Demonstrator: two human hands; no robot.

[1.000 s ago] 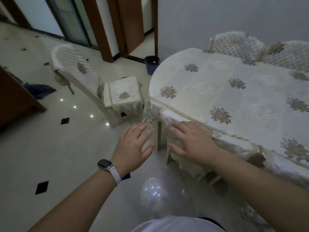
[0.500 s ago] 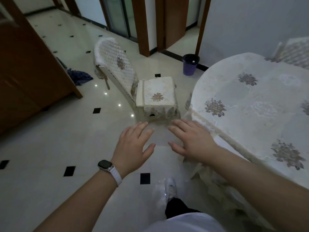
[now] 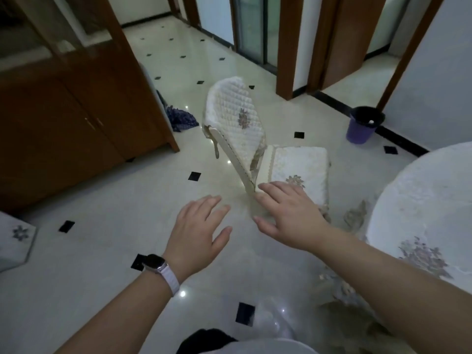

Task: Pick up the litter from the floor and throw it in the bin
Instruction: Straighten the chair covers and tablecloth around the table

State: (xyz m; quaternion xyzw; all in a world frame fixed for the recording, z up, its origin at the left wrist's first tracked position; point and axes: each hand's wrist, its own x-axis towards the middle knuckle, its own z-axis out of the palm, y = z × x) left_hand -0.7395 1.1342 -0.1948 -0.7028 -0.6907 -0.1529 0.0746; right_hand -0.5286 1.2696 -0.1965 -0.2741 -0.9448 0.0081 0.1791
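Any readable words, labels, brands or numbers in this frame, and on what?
None can be read.
The watch on the left wrist has a dark, blank face.
The purple bin shows no lettering.
The chair cover and tablecloth carry only floral motifs.

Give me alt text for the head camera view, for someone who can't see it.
Both hands, left hand and right hand, are open and empty, held out above the tiled floor before a cloth-covered chair. A purple bin stands by the far right wall; a covered table edges in at right.
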